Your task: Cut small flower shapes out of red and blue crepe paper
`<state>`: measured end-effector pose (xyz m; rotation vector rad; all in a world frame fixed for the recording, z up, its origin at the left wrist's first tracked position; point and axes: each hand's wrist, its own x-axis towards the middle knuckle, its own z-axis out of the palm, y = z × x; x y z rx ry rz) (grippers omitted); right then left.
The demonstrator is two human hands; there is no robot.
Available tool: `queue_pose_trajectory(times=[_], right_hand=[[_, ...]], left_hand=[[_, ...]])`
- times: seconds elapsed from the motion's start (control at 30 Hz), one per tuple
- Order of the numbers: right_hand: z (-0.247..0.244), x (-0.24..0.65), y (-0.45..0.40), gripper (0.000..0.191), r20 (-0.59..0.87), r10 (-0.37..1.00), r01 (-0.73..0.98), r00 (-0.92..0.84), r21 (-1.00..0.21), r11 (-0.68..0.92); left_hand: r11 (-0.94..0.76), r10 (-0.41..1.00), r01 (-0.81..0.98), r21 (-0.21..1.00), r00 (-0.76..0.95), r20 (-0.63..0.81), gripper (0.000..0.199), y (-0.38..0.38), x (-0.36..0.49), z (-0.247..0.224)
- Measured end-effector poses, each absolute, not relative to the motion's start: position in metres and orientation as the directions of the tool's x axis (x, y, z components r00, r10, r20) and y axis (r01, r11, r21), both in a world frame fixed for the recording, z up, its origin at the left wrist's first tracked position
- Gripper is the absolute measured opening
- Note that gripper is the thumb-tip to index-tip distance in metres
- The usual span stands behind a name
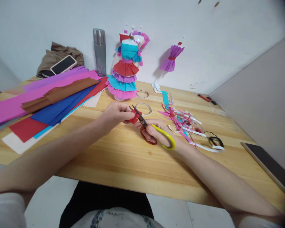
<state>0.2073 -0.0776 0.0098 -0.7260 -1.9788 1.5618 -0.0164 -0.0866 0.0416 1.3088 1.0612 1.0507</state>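
A small red paper piece (134, 117) is pinched between the fingertips of my left hand (116, 115), above the middle of the wooden table (133, 161). Scissors (165, 134) with one yellow and one red handle loop are in my right hand (156, 128). Their dark blades are parted and point up and left, at the red piece. Behind my hands stands a small dress form (125, 69) in a tiered paper dress of blue, red, purple and pink. Just beyond the blades lies a roll of tape (144, 109).
Folded coloured paper sheets (61, 98) cover the table's left side. A phone (63, 64) rests on brown cloth beside a grey bottle (100, 52). Paper scraps (180, 122) lie right of my hands, with a purple-dressed form (172, 58) behind and a dark tablet-like device (268, 163) far right.
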Motion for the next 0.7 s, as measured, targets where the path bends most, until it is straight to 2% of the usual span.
queue_pose_trajectory(times=[0.37, 0.57, 0.7], right_hand=[[0.0087, 0.2070, -0.0764, 0.072, 0.056, 0.702, 0.115, -0.710, -0.974, 0.194], [0.0065, 0.2072, -0.0746, 0.071, 0.091, 0.723, 0.105, -0.685, -0.969, 0.222], [0.0061, 0.2078, -0.0737, 0.072, 0.097, 0.739, 0.115, -0.667, -0.966, 0.231]], left_hand=[[0.012, 0.974, 0.051, 0.999, 0.227, -0.024, 0.019, -0.0838, -0.0191, 0.0414], [0.074, 0.978, -0.007, 0.997, 0.197, -0.071, 0.023, -0.0837, -0.0195, 0.0408], [0.140, 0.959, -0.088, 0.986, 0.261, -0.112, 0.027, -0.0863, -0.0186, 0.0417]])
